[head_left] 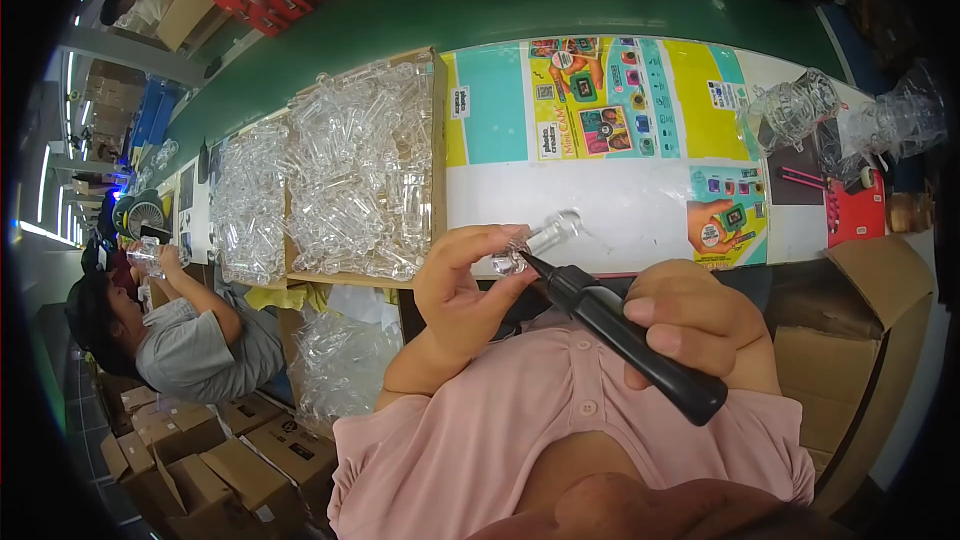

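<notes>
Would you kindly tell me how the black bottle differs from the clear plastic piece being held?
The black bottle is dark and opaque; the clear plastic piece is see-through. The bottle looks longer and bulkier than the piece. The bottle is in the right hand, its nozzle pointing toward the upper left; the piece is pinched in the left hand, its far end toward the upper right. Both are handheld, close together.

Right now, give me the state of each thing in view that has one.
Left hand, pinching clear plastic part
Right hand, closed around black bottle
Clear plastic part, held, slanted
Black bottle, tilted, nozzle at the part
Cardboard tray, open, heaped with clear pieces
Brown box, flap raised
</notes>
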